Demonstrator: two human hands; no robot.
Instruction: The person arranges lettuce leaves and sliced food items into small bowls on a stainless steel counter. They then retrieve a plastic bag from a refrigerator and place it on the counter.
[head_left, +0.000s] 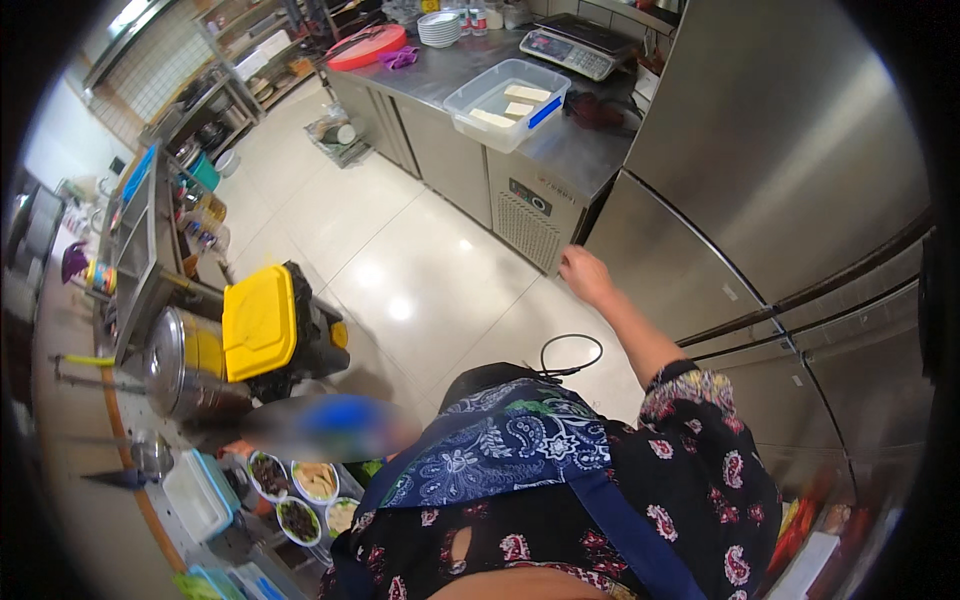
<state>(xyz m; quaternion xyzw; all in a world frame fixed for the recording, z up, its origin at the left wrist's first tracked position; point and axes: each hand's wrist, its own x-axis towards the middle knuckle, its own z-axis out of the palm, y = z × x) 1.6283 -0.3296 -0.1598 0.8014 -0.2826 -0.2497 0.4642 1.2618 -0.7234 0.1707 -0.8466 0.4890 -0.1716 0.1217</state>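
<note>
My right hand (586, 274) hangs over the tiled floor beside the steel refrigerator (757, 142), its fingers curled, with nothing visible in it. My left hand is out of view. Ahead, a clear plastic tub (480, 127) with a blue clip stands on a stainless steel counter (574, 161). Several pale blocks (527, 93), possibly tofu, lie inside it. The counter's front has a control panel (530, 197) and a vent grille near my hand. Behind the tub is a digital weighing scale (570, 51).
A black bin with a yellow lid (260, 322) stands left, beside a lidded steel pot (176, 360). Bowls of food (298, 520) sit lower left, near a blurred patch. A red round board (367, 49) and stacked white plates (439, 30) occupy the far counter. A bag (337, 135) lies on the floor.
</note>
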